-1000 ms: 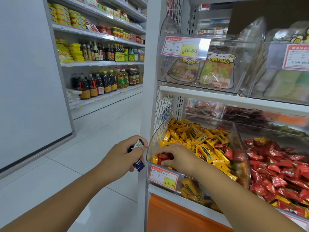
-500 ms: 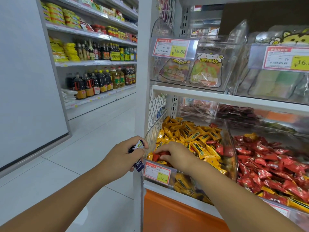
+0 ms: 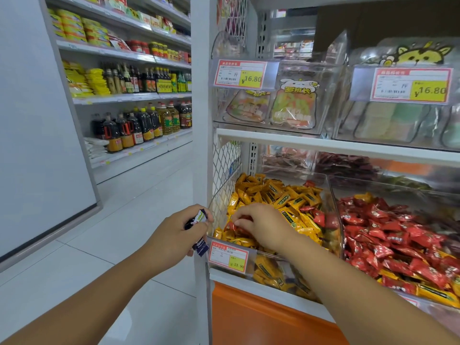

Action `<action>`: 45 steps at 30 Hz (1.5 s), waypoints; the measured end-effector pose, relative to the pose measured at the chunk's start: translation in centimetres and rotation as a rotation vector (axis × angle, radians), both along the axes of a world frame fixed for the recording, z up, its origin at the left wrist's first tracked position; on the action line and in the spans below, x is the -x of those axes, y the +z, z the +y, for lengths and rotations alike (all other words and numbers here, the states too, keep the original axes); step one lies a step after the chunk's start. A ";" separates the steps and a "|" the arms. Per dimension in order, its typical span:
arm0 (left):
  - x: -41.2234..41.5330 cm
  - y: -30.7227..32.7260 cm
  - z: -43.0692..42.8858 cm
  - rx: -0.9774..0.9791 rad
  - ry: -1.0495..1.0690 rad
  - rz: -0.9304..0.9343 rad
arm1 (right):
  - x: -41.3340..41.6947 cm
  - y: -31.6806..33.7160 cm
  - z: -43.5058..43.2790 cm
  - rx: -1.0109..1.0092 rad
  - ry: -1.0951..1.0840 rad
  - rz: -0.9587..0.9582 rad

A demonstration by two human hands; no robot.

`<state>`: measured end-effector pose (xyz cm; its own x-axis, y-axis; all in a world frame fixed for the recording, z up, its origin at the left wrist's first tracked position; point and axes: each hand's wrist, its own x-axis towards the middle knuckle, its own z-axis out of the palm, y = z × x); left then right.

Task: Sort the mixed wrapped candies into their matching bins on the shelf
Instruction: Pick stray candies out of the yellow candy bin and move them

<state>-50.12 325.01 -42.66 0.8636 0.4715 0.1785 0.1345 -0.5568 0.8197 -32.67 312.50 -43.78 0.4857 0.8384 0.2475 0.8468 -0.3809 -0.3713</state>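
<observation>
My left hand (image 3: 174,235) is closed around dark blue wrapped candies (image 3: 199,229), held just left of the shelf post. My right hand (image 3: 261,226) reaches into the front of the clear bin of yellow candies (image 3: 273,195), and its fingertips pinch a red candy (image 3: 232,226) lying among the yellow ones. A few more red candies (image 3: 317,215) sit at that bin's right side. Its price tag (image 3: 227,256) hangs on the front wall. To the right is a clear bin of red candies (image 3: 398,232) with some yellow ones mixed in near its front.
The white shelf post (image 3: 201,120) stands between my hands. Upper bins (image 3: 293,105) hold bagged sweets behind price tags. An orange panel (image 3: 261,317) runs below the bins. Across the tiled aisle (image 3: 139,207), shelves carry oil bottles (image 3: 142,123) and jars.
The view has shifted slightly so the shelf sits further left. My right hand stays at the bin's front, fingers closing on the red candy. My left hand keeps the blue candies.
</observation>
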 end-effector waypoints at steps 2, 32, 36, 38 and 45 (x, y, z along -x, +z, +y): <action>-0.4 0.2 -0.4 0.028 -0.013 -0.024 | 0.1 1.6 -1.7 -0.039 0.011 0.076; -21.7 5.0 -28.8 -0.352 -0.636 -0.283 | -10.9 4.7 -36.9 -0.395 -0.944 -0.041; -28.3 6.3 -34.1 -0.546 -0.596 -0.137 | -11.6 4.3 -39.4 -0.488 -1.031 -0.013; -30.5 6.0 -34.7 -0.525 -0.725 -0.051 | -12.1 4.1 -40.0 -0.496 -1.055 0.003; -26.9 5.5 -27.0 -0.450 -0.669 -0.209 | -11.9 5.4 -39.0 -0.470 -0.952 0.010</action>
<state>-23.21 298.03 -37.14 0.8641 -0.2841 0.4155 -0.4716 -0.7453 0.4713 -20.73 273.47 -38.41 0.8955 -0.0676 0.4399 0.2708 -0.7017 -0.6590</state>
